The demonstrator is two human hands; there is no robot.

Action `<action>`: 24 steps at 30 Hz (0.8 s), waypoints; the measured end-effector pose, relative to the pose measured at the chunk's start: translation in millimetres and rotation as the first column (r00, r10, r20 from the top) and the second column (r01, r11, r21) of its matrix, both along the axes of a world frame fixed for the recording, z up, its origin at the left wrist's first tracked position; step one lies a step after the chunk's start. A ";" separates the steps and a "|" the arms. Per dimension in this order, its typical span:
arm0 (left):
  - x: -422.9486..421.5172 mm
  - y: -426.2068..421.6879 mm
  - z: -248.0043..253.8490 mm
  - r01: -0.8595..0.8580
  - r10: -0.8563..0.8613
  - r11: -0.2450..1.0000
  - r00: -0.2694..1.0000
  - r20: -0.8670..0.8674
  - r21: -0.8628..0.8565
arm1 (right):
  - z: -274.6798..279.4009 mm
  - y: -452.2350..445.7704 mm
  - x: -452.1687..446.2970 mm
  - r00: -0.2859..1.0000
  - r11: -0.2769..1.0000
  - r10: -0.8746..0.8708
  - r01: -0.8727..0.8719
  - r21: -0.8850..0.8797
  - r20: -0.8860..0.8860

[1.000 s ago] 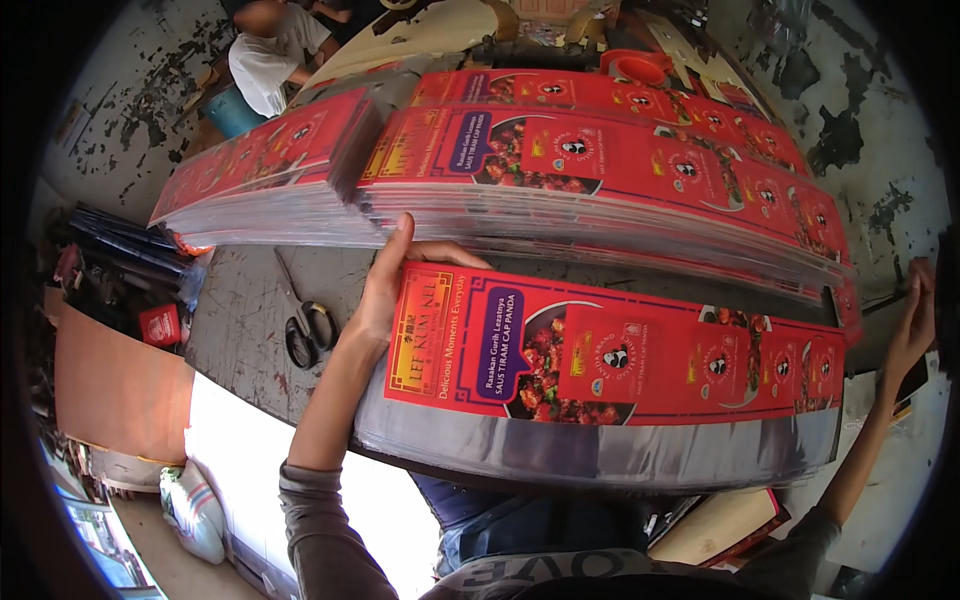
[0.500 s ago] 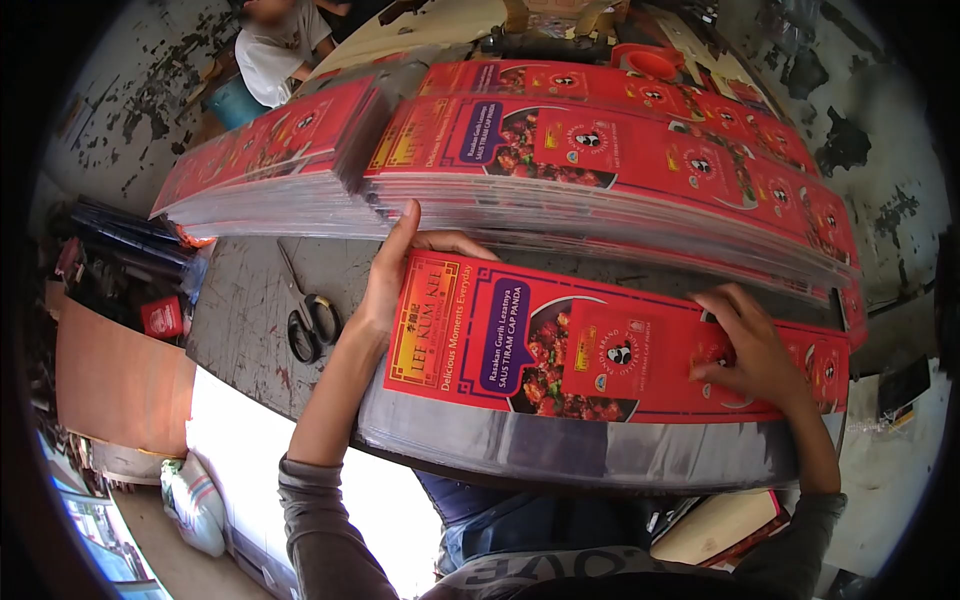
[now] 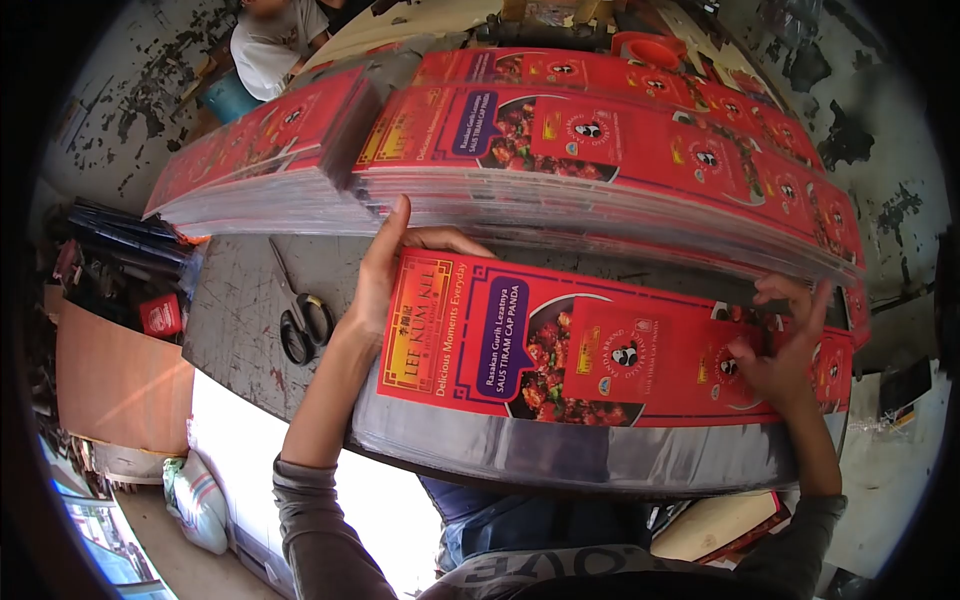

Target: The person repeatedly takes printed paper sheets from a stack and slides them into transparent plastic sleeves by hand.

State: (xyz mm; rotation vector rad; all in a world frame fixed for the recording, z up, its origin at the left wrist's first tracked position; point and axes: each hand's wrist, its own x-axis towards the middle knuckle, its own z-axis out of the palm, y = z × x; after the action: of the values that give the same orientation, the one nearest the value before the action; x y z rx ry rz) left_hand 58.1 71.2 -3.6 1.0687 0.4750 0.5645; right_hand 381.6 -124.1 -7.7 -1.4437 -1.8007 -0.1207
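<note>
In front of me lies a stack of long red printed sheets (image 3: 490, 330) with clear plastic along its near edge. The top sheet carries yellow lettering, a purple label and food pictures. My left hand (image 3: 383, 275) rests against the stack's left end, its thumb stretched upward and its fingers partly hidden behind the far edge. Over the right part of the same sheets is my right hand (image 3: 790, 350), thumb and fingers spread, with nothing visible between them. Whether its thumb touches the print I cannot tell.
Black-handled scissors (image 3: 303, 325) lie on the grey table (image 3: 235, 310) left of my left arm. Behind stand a taller stack of similar sheets (image 3: 640, 140) and another stack (image 3: 260, 130) at the left. A person (image 3: 275, 50) is at the far left, near a red bowl (image 3: 650, 47) farther right.
My right hand has shifted right along the sheets and its fingers have spread wider. My left hand stays at the left end, with the whole view slightly shifted.
</note>
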 end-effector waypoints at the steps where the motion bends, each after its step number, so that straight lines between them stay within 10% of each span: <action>1: 0.1 0.1 0.0 0.001 -0.001 1.000 1.000 0.011 -0.003 | -0.5 -0.8 -2.0 1.000 1.000 -0.001 0.001 -0.002 -0.001; 10: 2.4 -3.9 4.1 -0.051 0.051 0.999 0.998 -0.039 0.006 | 8.5 4.6 -12.4 0.984 0.995 -0.099 0.093 -0.046 -0.150; 12: 2.2 -3.2 3.1 -0.024 0.024 1.000 1.000 -0.020 0.016 | 25.5 10.0 -17.4 0.978 0.984 -0.072 0.101 -0.146 0.194; 16: -2.0 -5.8 11.5 -0.052 0.066 0.994 0.986 -0.151 0.094 | 21.5 16.3 -12.7 0.960 0.964 0.063 0.012 -0.265 0.273; 18: -18.5 -12.4 38.6 0.136 0.291 0.743 0.817 -0.498 0.656 | 23.0 14.4 -10.9 0.980 0.940 0.040 0.029 -0.339 0.196; 24: -33.2 -72.8 36.3 0.313 0.792 0.325 0.426 -0.437 0.893 | 44.1 8.8 -9.9 0.953 0.922 -0.289 0.303 -0.241 0.092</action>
State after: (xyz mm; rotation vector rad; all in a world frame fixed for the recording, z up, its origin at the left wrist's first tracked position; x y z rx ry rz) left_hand 24.9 -1.6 32.8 2.5405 1.4685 0.5674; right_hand 371.7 -115.4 36.4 -1.9091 -1.6742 -0.0865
